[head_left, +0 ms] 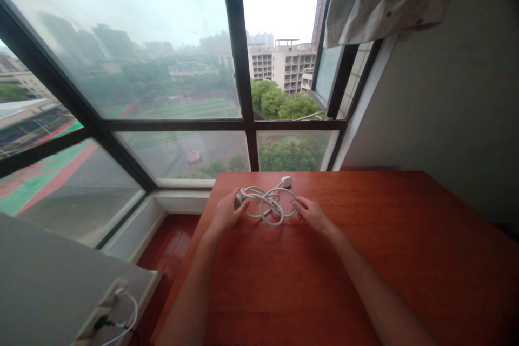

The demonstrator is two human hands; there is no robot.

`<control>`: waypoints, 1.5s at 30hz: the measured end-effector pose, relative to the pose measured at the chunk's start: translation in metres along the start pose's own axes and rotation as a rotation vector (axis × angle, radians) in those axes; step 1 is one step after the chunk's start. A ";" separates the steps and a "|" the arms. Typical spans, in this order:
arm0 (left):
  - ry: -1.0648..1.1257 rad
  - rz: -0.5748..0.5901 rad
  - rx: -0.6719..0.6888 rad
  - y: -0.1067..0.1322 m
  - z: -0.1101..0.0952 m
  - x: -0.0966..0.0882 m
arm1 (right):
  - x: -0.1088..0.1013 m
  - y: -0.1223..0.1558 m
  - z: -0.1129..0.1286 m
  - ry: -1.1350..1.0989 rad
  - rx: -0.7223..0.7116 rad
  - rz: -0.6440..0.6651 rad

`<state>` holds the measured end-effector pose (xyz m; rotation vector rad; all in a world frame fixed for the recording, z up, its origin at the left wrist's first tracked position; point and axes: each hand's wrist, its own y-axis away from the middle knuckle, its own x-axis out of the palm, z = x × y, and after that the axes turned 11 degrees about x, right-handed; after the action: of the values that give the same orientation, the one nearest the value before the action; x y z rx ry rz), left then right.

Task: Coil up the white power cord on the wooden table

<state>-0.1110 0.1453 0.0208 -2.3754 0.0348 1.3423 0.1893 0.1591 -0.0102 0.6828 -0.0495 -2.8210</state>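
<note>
A loosely looped white power cord (274, 215) lies on the reddish-brown wooden table, its loops crossing one another. Its white plug (286, 181) points away from me at the far side of the loops. At the left end of the coil, my left hand (229, 210) grips a rounded end piece of the cord with a greyish face, partly covered by the fingers. My right hand (311, 213) pinches the outer right loop between thumb and fingers.
The wooden table (365, 248) reaches to a large dark-framed window (248, 124), with one pane swung outward. A light curtain (385, 5) hangs upper right. Lower left, a wall socket (99, 313) has cords plugged in, above the red floor (174, 243).
</note>
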 end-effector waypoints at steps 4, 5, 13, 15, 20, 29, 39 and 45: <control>0.002 0.099 0.028 -0.010 0.000 0.003 | 0.012 0.013 -0.005 0.021 -0.045 0.064; -0.019 0.104 0.028 -0.009 -0.001 0.004 | 0.017 0.014 -0.006 0.011 -0.041 0.068; -0.133 0.214 -0.168 0.002 -0.005 0.019 | 0.046 0.007 0.014 0.492 -0.078 -0.053; -0.146 0.235 -0.207 0.003 -0.002 0.020 | 0.053 0.008 0.019 0.577 -0.069 -0.072; -0.156 0.276 -0.259 0.003 0.001 0.018 | 0.075 0.014 0.023 0.610 -0.055 -0.130; -0.173 0.216 -0.249 0.009 -0.001 0.010 | 0.081 0.006 0.024 0.404 0.023 -0.104; -0.245 -0.198 0.038 0.043 -0.067 0.023 | 0.063 0.037 -0.002 0.157 0.001 -0.129; -0.211 -0.176 0.170 0.029 -0.090 0.055 | 0.065 0.062 -0.014 0.035 -0.053 -0.195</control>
<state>-0.0149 0.0960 0.0064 -2.0367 -0.1136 1.4362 0.1534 0.0835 -0.0461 0.7630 0.1023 -2.9816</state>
